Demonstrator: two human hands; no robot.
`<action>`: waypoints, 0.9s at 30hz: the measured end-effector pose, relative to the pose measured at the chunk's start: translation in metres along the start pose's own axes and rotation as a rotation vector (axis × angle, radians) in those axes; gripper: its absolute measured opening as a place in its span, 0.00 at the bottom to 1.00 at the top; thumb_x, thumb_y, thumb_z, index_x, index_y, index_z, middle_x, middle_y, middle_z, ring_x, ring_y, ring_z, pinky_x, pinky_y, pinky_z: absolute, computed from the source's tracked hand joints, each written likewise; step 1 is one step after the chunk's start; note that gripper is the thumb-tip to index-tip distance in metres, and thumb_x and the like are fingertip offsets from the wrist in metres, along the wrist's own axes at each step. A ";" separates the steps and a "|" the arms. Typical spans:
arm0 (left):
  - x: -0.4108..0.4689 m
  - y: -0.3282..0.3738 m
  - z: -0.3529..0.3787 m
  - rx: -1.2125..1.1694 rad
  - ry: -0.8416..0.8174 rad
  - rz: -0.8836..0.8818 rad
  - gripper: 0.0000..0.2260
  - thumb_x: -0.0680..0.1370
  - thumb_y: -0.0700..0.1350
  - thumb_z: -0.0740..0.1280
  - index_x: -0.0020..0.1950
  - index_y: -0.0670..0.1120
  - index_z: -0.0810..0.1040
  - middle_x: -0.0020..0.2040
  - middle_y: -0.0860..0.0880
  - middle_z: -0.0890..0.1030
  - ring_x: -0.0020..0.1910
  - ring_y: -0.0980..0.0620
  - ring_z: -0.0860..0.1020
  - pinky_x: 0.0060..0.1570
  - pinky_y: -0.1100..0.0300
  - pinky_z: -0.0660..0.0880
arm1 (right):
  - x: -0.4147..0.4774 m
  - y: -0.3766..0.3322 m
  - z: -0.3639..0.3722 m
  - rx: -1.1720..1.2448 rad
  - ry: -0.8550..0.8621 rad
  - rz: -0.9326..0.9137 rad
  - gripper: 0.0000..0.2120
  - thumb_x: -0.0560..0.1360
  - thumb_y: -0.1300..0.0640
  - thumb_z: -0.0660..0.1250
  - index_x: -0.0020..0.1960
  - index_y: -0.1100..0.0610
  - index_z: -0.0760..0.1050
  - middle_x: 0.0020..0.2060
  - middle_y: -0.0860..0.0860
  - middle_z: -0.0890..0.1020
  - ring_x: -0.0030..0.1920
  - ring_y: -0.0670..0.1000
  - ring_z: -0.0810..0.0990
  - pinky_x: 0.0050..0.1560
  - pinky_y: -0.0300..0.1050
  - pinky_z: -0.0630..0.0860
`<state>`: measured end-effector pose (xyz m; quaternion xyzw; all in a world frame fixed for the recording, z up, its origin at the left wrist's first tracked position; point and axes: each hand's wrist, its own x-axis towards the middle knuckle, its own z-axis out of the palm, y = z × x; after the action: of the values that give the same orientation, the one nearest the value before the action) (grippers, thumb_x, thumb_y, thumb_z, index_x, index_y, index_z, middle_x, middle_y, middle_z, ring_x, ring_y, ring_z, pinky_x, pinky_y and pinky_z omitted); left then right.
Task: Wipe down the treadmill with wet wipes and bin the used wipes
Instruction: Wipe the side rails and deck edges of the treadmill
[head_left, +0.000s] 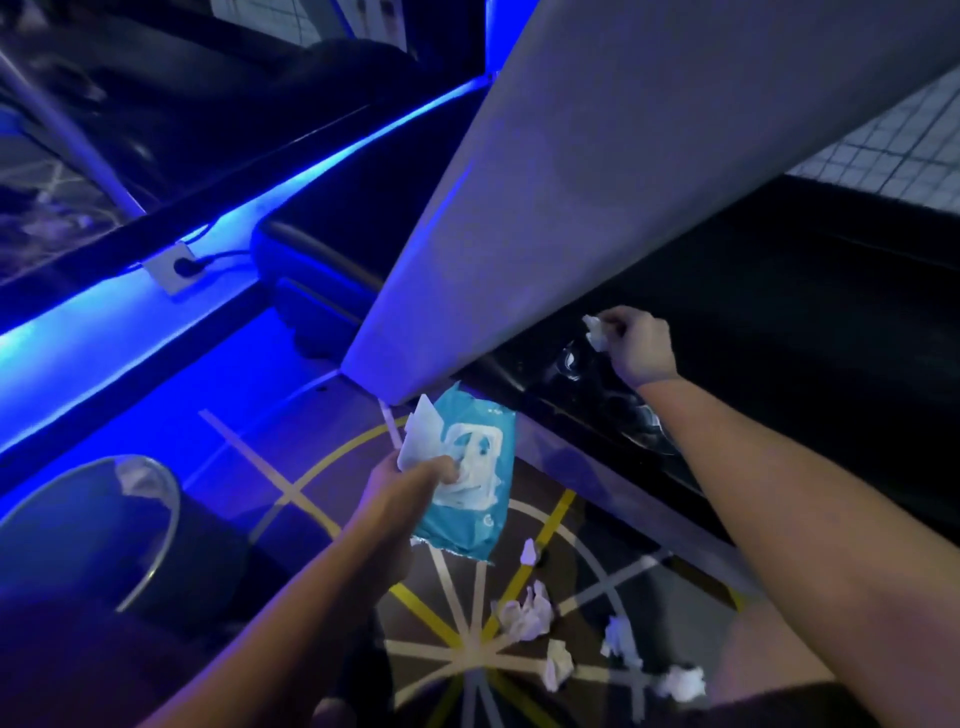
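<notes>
Crumpled wipes (524, 613) on floor (311, 499) up front; L hand (410, 483) grips wipe pack (470, 514), R hand (641, 345) pinches balled wipe (596, 332) at treadmill (779, 312).

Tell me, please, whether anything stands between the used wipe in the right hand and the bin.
Yes: the left hand, gripping the blue wipes pack, and its forearm lie across the line from the crumpled wipe in the right hand to the bin at lower left. The bin's mouth looks open.

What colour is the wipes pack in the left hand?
The wipes pack is light blue with a white label, clearest in the head view.
</notes>
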<state>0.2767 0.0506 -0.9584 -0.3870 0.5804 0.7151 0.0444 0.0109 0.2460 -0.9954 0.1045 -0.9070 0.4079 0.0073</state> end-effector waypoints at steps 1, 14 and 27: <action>0.002 -0.001 0.001 0.001 0.004 0.002 0.11 0.78 0.30 0.65 0.56 0.40 0.82 0.38 0.45 0.88 0.30 0.50 0.85 0.26 0.63 0.77 | 0.008 0.003 0.005 -0.023 -0.016 -0.006 0.11 0.79 0.51 0.70 0.50 0.58 0.84 0.37 0.52 0.84 0.41 0.49 0.82 0.40 0.35 0.72; 0.009 0.001 -0.003 0.011 0.001 -0.028 0.10 0.78 0.31 0.66 0.55 0.42 0.82 0.39 0.45 0.88 0.31 0.50 0.85 0.28 0.63 0.78 | 0.015 0.002 0.025 -0.195 -0.322 -0.060 0.12 0.80 0.59 0.66 0.57 0.50 0.85 0.58 0.49 0.85 0.60 0.48 0.82 0.65 0.38 0.74; -0.024 -0.003 -0.006 0.005 -0.043 0.017 0.17 0.70 0.37 0.73 0.59 0.39 0.82 0.47 0.40 0.88 0.35 0.47 0.87 0.31 0.60 0.80 | -0.022 -0.011 -0.017 -0.213 -0.211 -0.103 0.05 0.78 0.55 0.71 0.50 0.52 0.86 0.42 0.51 0.86 0.46 0.48 0.83 0.46 0.33 0.74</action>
<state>0.2978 0.0555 -0.9461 -0.3668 0.5845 0.7219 0.0519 0.0329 0.2556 -0.9775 0.1917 -0.9343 0.2953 -0.0559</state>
